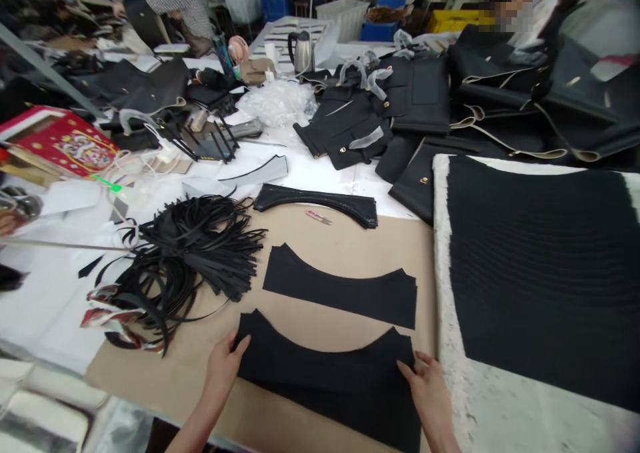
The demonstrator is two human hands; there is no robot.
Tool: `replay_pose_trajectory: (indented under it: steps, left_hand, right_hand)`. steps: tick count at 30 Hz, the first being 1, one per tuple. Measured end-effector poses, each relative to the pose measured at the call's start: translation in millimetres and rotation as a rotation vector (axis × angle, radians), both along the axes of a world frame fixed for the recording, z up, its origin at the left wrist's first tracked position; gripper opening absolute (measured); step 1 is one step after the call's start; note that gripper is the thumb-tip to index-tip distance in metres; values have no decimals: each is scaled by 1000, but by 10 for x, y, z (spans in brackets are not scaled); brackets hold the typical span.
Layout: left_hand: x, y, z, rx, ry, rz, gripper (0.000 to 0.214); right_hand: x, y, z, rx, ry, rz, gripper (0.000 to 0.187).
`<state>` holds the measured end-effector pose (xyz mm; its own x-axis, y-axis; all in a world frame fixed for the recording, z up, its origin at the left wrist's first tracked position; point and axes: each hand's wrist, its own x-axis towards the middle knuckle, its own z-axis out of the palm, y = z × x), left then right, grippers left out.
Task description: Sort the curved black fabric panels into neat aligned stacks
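A curved black fabric piece point(330, 379) lies flat on the brown cardboard sheet point(320, 249) at the near edge. My left hand point(223, 366) rests on its left end with fingers stretched out flat. My right hand point(427, 389) lies on its right end, fingers also extended along the cloth. A second black piece point(345, 289) of the same curved shape lies just beyond it. Farther back a stack of curved black strips point(320, 206) sits near a small pink tool point(317, 217).
A bundle of thin black straps point(195, 253) lies at left. A large black panel on white fleecy padding point(540, 273) fills the right. Black bags point(420, 99), plastic wrap point(277, 103), a kettle point(301, 51) and a red box point(65, 143) crowd the back, where other people sit.
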<state>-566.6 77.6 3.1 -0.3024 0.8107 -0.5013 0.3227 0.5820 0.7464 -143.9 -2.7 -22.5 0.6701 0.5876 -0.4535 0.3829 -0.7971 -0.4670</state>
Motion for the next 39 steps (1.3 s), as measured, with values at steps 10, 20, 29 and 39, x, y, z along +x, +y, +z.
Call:
replay_pose_trajectory:
  steps: [10,20,29,39]
  left_hand:
    - [225,741,334,172,-145,-19,34]
    - [305,1232,-611,113,-159,-34,51]
    - [299,1281,-608,73,41,-76,42]
    - [403,1289,-495,93,293,-136,33]
  right_hand:
    - [300,504,599,430,193,-173,76]
    - [247,838,-97,388,41,57,61]
    - [279,973,14,278,-127,83,60]
    - [401,947,-122,133,-166,206,47]
